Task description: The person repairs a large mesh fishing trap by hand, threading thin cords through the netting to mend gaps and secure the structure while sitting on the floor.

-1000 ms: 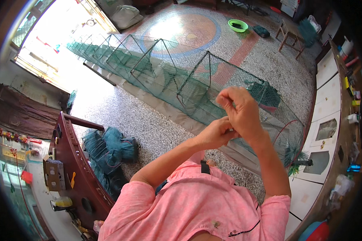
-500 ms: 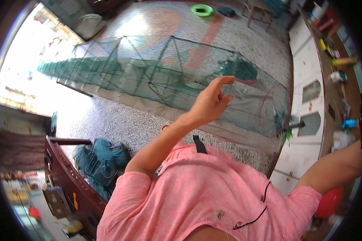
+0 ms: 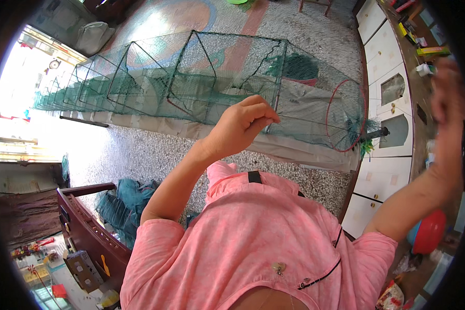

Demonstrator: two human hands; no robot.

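Note:
A long green mesh net trap point(image 3: 191, 77) with square frames lies across the floor on a pale sheet point(image 3: 305, 155), its right end fitted with a red hoop point(image 3: 329, 106). My left hand point(image 3: 245, 121) is held over the near side of the trap, thumb and fingers pinched; whatever is between them is too small to make out. My right hand point(image 3: 447, 93) is raised at the far right beside the cluttered counter, smeared by motion, so its grip is unclear.
White cabinets point(image 3: 377, 175) line the right, with a red basin point(image 3: 429, 232) near me. At lower left stand maroon wooden furniture point(image 3: 82, 212) and bundled teal netting point(image 3: 124, 206). A chair point(image 3: 315, 6), a green basin point(image 3: 237, 1) and a pale sack point(image 3: 93, 36) are farther back.
My hands, together a second ago, have parted; the right swung out to the far right. The left's fingers, spread half a second ago, are now pinched. The view has shifted.

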